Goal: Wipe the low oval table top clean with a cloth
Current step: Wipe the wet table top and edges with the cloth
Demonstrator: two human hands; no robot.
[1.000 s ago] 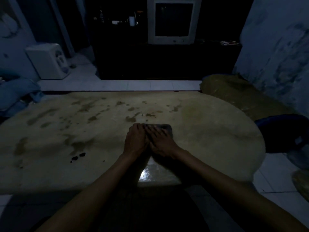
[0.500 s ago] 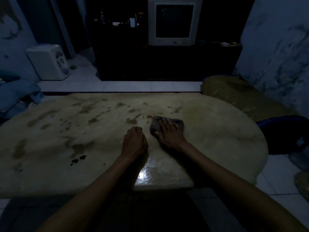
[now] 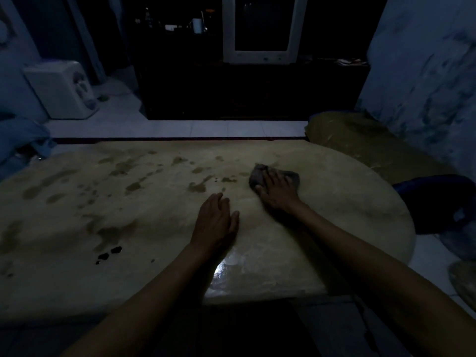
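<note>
Desk (image 3: 334, 222): a low oval top, pale and dimly lit, is taken up by the middle of the view. Brown stains (image 3: 128, 166) are spread over its left and far middle parts, while the right part and the near edge look mostly clear; the work is judged to be partly done, with the left side yet to be covered.

Right hand (image 3: 277, 190): it is laid flat on the cloth, fingers spread and pressed down, palm on the near part of the cloth. Pressure is judged to be applied this way so that the cloth is kept against the surface and can be pushed along.

Left hand (image 3: 215, 222): it is rested flat and empty on the desk, fingers loosely together, nothing pinched. It is judged to be placed there as a brace for the body during the reach forward.

Cloth (image 3: 258, 173): a small dark crumpled rag is held under the right hand, on the far middle of the desk, just right of the nearest stains. It lies beyond and to the right of the left hand, apart from it.

Dark spots (image 3: 110, 252): a few small black marks are seen near the left front, well apart from both hands and the cloth.
</note>
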